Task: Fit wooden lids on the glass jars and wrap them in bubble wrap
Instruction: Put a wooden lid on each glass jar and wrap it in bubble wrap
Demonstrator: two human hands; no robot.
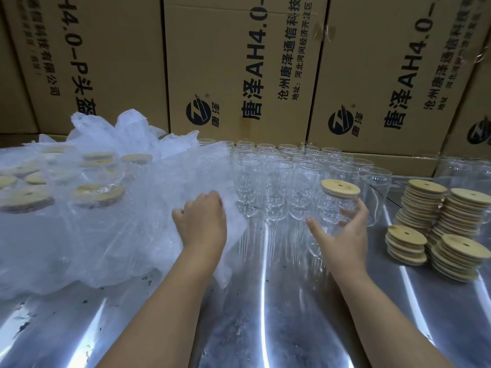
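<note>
My right hand [342, 235] grips a glass jar [336, 208] that carries a round wooden lid [340, 187] with a small hole. The jar stands at the front right of a block of several open glass jars [279, 176]. My left hand [203, 221] pinches the edge of a bubble wrap sheet [119, 221] that spreads over the left half of the metal table [265, 314]. Under and behind that sheet lie several lidded, wrapped jars [98, 193].
Stacks of wooden lids [438, 229] stand at the right of the table. A crumpled clear plastic bag [119, 131] sits at the back left. A wall of printed cardboard boxes [239, 70] closes off the far side. More glassware [465, 168] shows at the far right.
</note>
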